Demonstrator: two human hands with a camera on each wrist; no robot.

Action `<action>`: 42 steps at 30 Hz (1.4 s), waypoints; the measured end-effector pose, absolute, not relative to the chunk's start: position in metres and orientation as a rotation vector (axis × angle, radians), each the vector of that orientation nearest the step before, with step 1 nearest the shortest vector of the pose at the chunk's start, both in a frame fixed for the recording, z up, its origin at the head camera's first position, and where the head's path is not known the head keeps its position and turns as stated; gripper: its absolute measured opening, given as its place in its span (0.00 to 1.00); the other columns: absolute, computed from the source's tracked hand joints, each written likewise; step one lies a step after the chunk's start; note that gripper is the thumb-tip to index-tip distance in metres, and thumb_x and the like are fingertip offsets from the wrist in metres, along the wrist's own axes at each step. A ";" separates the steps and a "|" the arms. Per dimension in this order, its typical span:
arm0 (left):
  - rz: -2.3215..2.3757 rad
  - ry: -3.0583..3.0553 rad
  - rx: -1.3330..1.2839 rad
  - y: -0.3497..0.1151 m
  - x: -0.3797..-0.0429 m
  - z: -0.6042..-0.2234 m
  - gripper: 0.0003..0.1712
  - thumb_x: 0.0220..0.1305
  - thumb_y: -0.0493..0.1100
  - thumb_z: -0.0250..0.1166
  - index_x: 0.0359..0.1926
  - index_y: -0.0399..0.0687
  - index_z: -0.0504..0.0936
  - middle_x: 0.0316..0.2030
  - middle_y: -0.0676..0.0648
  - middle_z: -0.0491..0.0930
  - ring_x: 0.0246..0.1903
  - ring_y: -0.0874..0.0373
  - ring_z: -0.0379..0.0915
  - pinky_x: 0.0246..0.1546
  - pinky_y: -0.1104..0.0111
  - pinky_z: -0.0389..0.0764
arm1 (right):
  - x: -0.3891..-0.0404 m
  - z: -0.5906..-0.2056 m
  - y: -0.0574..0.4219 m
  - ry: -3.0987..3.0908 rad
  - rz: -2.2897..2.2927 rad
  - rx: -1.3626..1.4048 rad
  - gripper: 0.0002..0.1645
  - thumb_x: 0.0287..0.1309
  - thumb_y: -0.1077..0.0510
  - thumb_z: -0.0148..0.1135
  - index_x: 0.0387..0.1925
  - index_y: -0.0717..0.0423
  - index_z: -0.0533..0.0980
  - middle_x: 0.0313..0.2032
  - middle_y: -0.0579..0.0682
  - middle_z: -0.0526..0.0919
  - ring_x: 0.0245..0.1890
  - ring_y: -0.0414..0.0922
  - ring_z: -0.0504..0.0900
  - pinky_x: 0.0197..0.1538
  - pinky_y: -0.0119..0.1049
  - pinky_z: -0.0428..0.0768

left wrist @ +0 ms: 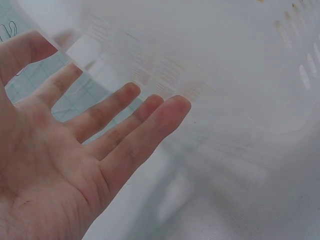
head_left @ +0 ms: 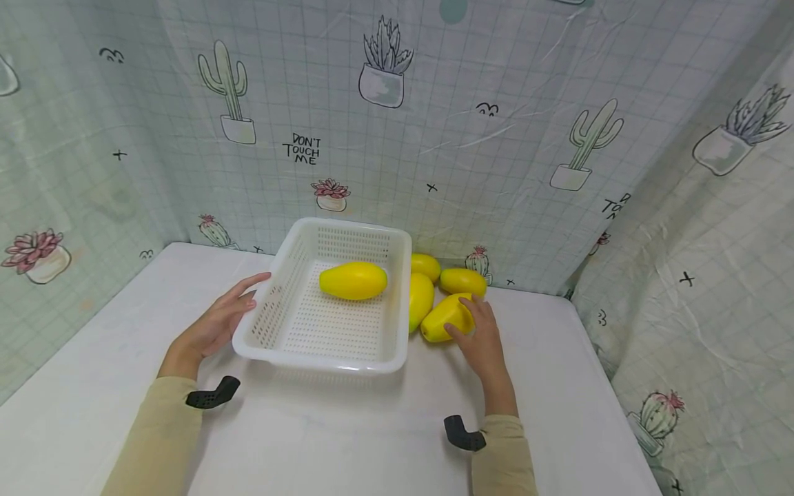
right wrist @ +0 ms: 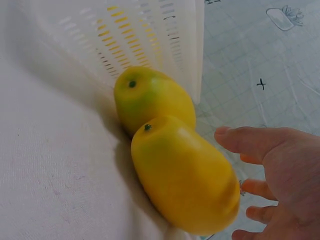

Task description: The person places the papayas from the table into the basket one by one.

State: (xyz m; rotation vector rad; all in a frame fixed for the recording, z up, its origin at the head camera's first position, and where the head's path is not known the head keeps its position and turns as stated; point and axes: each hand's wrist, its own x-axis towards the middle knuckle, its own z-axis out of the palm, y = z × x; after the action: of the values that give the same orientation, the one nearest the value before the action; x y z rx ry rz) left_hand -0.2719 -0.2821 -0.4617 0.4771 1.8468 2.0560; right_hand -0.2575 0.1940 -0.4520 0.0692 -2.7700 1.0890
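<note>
A white plastic basket (head_left: 322,365) with slotted walls stands on the table, one yellow mango (head_left: 353,281) lying inside it. My left hand (head_left: 217,327) is at the basket's left side, its fingers extended along the outer wall (left wrist: 165,65). To the right of the basket, my right hand (head_left: 480,337) reaches over the nearest loose mango (head_left: 442,320), thumb and fingers spread. The right wrist view shows a gap between the thumb and this mango (right wrist: 185,175). Beside it, a greenish-yellow mango (right wrist: 155,97) rests close against the basket wall.
Two more mangoes lie behind, one by the basket's back right corner (head_left: 425,266) and another mango (head_left: 464,281) near the curtain. A cactus-print curtain (head_left: 459,151) encloses the white table (head_left: 347,441) at the back and sides.
</note>
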 end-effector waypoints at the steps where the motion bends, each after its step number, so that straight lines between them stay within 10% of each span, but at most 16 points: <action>1: 2.055 1.849 0.472 -0.282 -0.272 -0.462 0.30 0.71 0.38 0.39 0.71 0.59 0.44 0.68 0.43 0.51 0.57 0.60 0.68 0.49 0.63 0.75 | -0.258 -0.453 0.194 -2.772 1.084 0.069 0.36 0.53 0.46 0.62 0.62 0.47 0.63 0.69 0.51 0.53 0.71 0.55 0.43 0.68 0.56 0.50; 25: 2.056 1.846 0.477 -0.282 -0.272 -0.463 0.31 0.71 0.38 0.39 0.71 0.59 0.44 0.67 0.42 0.51 0.55 0.60 0.70 0.47 0.62 0.76 | -0.266 -0.455 0.199 -2.845 1.080 0.090 0.38 0.55 0.44 0.59 0.65 0.46 0.59 0.71 0.51 0.48 0.71 0.56 0.38 0.67 0.58 0.48; 42: 2.064 1.838 0.457 -0.282 -0.273 -0.463 0.31 0.71 0.37 0.39 0.71 0.60 0.45 0.67 0.44 0.52 0.55 0.61 0.70 0.47 0.63 0.75 | -0.266 -0.454 0.201 -2.777 1.110 0.036 0.34 0.52 0.43 0.63 0.60 0.46 0.68 0.64 0.51 0.59 0.66 0.54 0.56 0.66 0.53 0.57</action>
State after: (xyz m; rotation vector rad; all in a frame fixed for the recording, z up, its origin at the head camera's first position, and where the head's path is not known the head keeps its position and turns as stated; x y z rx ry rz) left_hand -0.2725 -0.2823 -0.4626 0.4568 1.8378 2.0637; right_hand -0.2662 0.2011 -0.4542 0.0363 -2.7772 1.1097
